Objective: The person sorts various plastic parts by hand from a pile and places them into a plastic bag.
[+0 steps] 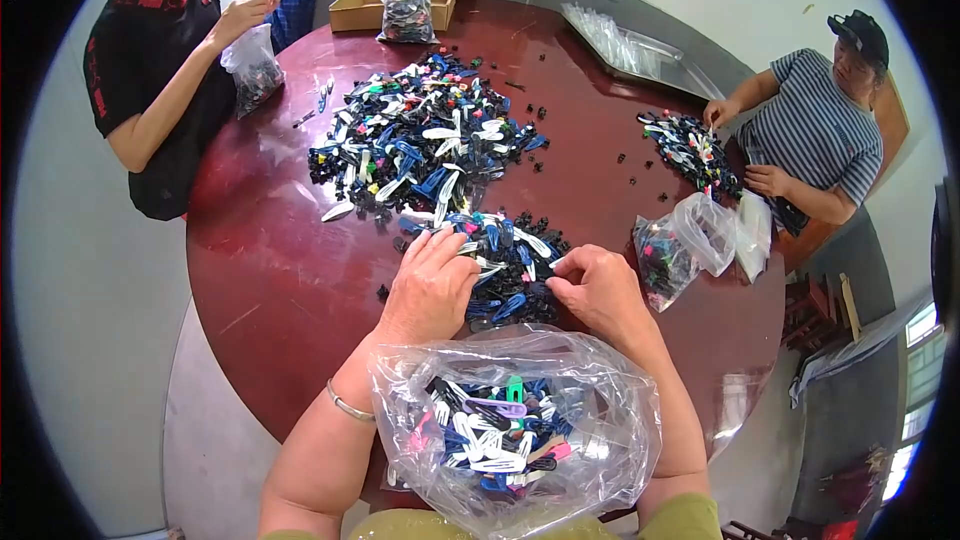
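Observation:
A small heap of hair clips, mostly black with blue and white snap clips among them, lies between my hands. My left hand rests at its left edge, fingers bent and close together, a white snap clip at the fingertips; whether they grip it is hard to see. On the heap's right side my right hand pinches thumb against forefinger, with something small and dark there. Nearest my body, an open clear plastic bag holds white, black, blue, green and pink snap clips.
A larger mixed clip pile spreads beyond on the round red table. Two people sit across, left and right; the right one handles a smaller pile beside plastic bags. A cardboard box and metal tray stand at the back.

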The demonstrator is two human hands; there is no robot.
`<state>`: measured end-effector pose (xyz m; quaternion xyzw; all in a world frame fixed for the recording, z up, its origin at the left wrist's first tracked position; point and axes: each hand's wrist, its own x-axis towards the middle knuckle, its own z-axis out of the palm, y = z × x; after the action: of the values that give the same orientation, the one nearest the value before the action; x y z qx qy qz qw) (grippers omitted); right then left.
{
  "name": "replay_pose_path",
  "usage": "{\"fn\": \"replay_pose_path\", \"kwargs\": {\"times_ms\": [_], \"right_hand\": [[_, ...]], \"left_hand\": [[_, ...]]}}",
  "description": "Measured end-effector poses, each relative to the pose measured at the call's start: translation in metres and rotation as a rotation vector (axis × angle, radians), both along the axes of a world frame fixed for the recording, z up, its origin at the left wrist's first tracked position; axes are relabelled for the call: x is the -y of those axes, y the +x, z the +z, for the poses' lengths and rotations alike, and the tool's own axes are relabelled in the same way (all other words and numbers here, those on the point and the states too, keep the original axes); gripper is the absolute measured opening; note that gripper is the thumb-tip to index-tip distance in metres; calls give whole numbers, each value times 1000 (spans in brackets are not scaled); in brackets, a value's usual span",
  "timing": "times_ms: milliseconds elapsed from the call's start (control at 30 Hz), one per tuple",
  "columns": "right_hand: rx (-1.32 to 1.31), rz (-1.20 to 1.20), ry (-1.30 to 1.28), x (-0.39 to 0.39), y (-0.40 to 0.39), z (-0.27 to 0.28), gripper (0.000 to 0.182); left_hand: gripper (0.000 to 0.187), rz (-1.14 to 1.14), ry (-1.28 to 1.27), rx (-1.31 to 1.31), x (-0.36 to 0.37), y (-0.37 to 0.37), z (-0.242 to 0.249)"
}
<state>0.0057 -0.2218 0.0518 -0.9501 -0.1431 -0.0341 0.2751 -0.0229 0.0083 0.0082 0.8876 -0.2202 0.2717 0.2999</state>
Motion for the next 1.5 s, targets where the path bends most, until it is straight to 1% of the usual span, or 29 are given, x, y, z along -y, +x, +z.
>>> {"fn": "replay_pose_path", "kwargs": {"times_ms": [100,200,233,300,333,433,500,533,633,700,767,867,967,1067,1167,1267,1367,1467,1500], "right_hand": [[-18,-33,82,3,4,-3,16],[60,-27,137,2,4,-1,13],[-6,-37,245,2,3,4,12],[-141,-55,460,1,-6,23,9],[-161,1,576,3,-10,34,5],[-200,79,677,1,-46,83,3],[-90,325,673,2,-61,96,5],[-120,373,669,0,-69,102,7],[-63,405,599,0,-62,94,5],[8,171,545,-6,-41,73,4],[48,83,358,5,-9,39,9],[107,30,131,25,16,-5,14],[185,34,-12,33,23,-17,17],[133,60,11,38,30,-28,18],[50,81,109,35,31,-28,18],[5,98,119,31,30,-26,16],[-52,55,127,27,25,-18,13],[-169,112,277,32,27,-21,11],[-238,112,365,34,28,-20,10]], "left_hand": [[10,-1,5,4,0,0,0],[9,1,10,16,0,1,1],[9,4,10,21,0,1,1],[8,11,9,26,-1,1,1],[7,16,7,28,-1,1,1],[7,29,2,31,-1,2,-1],[7,31,1,31,0,3,-3],[7,31,2,31,0,4,-5],[9,25,5,21,-1,4,-6],[11,22,7,4,-2,4,-6],[13,17,9,-20,-4,4,-5],[17,57,25,-2,-4,4,-6],[19,89,30,-5,-3,3,-5],[23,130,59,-68,-3,1,-4],[27,152,52,-87,-4,2,-7],[29,110,35,-102,-4,2,-6],[30,85,1,-116,-3,1,-6],[31,76,-9,-106,-2,0,-4],[31,77,-11,-107,-3,0,-4]]}}
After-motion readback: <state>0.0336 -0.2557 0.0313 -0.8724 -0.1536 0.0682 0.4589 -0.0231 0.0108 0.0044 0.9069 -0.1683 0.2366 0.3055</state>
